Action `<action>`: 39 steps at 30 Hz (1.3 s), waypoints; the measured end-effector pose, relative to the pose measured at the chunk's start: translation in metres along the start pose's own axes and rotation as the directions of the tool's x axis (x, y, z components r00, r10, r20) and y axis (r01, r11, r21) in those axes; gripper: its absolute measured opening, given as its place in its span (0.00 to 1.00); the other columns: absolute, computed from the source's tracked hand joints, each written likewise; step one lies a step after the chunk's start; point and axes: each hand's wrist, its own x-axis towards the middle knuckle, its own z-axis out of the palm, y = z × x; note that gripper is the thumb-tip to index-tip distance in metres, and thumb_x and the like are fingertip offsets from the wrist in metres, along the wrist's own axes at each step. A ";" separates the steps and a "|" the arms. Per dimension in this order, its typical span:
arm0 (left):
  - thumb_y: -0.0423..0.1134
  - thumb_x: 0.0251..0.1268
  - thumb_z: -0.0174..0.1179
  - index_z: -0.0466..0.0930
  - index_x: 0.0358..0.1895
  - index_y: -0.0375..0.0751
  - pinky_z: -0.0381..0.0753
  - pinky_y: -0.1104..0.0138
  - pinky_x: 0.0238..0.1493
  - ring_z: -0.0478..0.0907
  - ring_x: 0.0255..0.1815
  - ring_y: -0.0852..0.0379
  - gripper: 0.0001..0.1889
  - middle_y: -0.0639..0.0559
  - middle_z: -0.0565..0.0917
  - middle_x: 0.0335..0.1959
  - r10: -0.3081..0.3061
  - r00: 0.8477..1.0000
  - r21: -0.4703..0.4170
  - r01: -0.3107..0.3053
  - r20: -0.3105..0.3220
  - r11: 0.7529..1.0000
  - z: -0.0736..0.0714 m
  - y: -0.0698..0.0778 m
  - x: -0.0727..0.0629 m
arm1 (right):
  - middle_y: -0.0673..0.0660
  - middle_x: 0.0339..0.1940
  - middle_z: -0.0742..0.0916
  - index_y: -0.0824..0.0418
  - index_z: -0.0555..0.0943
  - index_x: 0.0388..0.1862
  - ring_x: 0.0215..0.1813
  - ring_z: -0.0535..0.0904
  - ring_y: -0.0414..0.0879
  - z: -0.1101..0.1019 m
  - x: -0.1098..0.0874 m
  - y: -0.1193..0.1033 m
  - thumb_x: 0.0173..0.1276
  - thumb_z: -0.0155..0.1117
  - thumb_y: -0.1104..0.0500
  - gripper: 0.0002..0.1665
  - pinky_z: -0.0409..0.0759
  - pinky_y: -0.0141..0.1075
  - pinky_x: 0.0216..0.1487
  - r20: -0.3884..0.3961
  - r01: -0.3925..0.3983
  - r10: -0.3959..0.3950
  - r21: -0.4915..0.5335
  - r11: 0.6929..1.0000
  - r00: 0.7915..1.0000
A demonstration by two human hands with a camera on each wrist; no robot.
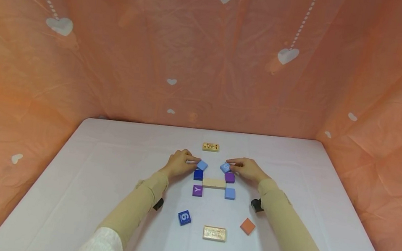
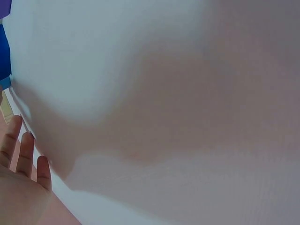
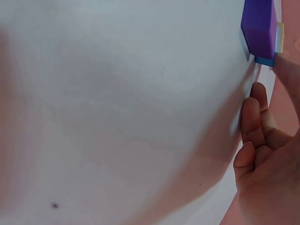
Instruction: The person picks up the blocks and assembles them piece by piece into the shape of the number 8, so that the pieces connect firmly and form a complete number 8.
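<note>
At the far part of the layout, my left hand (image 1: 180, 163) pinches a light blue tile (image 1: 201, 165) by its left side, thumb and index finger at its edge. Opposite it, my right hand (image 1: 248, 169) has thumb and index finger on a light blue tile with a white character (image 1: 225, 167). Both tiles sit turned at an angle. Just nearer than the left one is a dark blue tile (image 1: 198, 174); a purple tile (image 1: 230, 177) lies right below the other. In the right wrist view, the purple tile (image 3: 263, 28) partly hides the light blue tile (image 3: 265, 61) at my thumb.
A pale wooden block (image 1: 214, 183) lies between the two columns. Nearer are a purple Y tile (image 1: 197, 191) and a light blue tile (image 1: 229, 193). Closer still lie a blue 9 tile (image 1: 184, 217), a gold block (image 1: 214, 233) and an orange tile (image 1: 247, 226). A patterned block (image 1: 211, 147) is behind.
</note>
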 end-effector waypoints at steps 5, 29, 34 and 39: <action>0.44 0.59 0.60 0.82 0.51 0.53 0.65 0.56 0.50 0.69 0.48 0.50 0.16 0.47 0.78 0.46 -0.004 1.000 0.002 0.004 0.007 1.000 -0.001 0.000 0.000 | 0.59 0.58 0.78 0.46 0.77 0.59 0.62 0.70 0.55 0.000 -0.001 -0.001 0.67 0.58 0.50 0.21 0.65 0.53 0.64 0.000 0.005 -0.005 -0.008 1.000 1.000; 0.45 0.59 0.60 0.82 0.51 0.53 0.65 0.55 0.51 0.69 0.47 0.50 0.16 0.48 0.77 0.46 -0.011 1.000 0.005 0.011 0.003 1.000 0.000 0.001 0.000 | 0.59 0.66 0.74 0.48 0.76 0.60 0.70 0.63 0.60 -0.001 -0.003 -0.002 0.68 0.55 0.48 0.22 0.57 0.57 0.69 0.007 0.013 -0.013 -0.024 1.000 1.000; 0.45 0.59 0.60 0.82 0.50 0.53 0.66 0.55 0.49 0.69 0.47 0.50 0.15 0.48 0.78 0.45 0.003 1.000 0.026 -0.003 -0.001 1.000 0.000 0.001 0.000 | 0.60 0.65 0.75 0.49 0.76 0.60 0.69 0.64 0.60 -0.001 -0.003 -0.001 0.69 0.55 0.50 0.21 0.58 0.57 0.68 -0.002 0.024 -0.024 -0.015 1.000 1.000; 0.46 0.59 0.60 0.83 0.50 0.53 0.67 0.54 0.48 0.70 0.46 0.49 0.16 0.47 0.78 0.46 0.026 1.000 0.064 -0.026 -0.010 0.998 0.000 0.000 0.000 | 0.58 0.64 0.76 0.48 0.76 0.60 0.69 0.65 0.58 0.001 -0.002 0.000 0.68 0.56 0.51 0.21 0.58 0.56 0.69 -0.011 0.009 -0.009 0.019 1.000 1.000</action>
